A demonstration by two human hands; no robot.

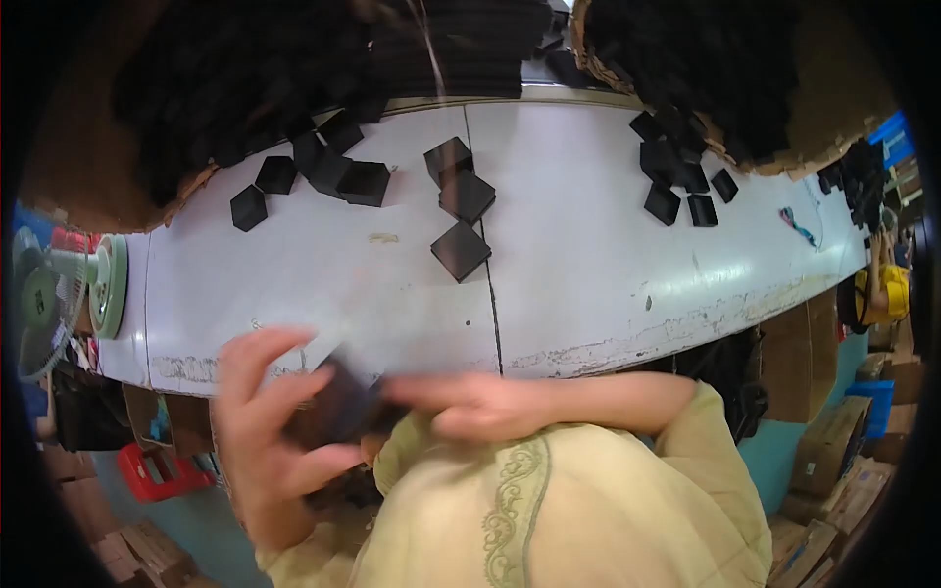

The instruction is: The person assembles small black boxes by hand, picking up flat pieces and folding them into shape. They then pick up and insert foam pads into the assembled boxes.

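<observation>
White bench [588, 245] strewn with black boxes [461, 250] at 12 o'clock | left hand [270, 431] clamps blurred, probably black box [338, 402] | right hand [480, 407] fingers pinch its edge, steadying.

Just one view here, head-mounted, fisheye, aimed steeply down and forward. Very near the left hand [270, 431] and right hand [480, 404], both blurred low in frame over a pale yellow embroidered garment [569, 510]. Beyond the hands, the long white worn tabletop [588, 235]; past that, heaps of small black boxes [686, 59].
</observation>
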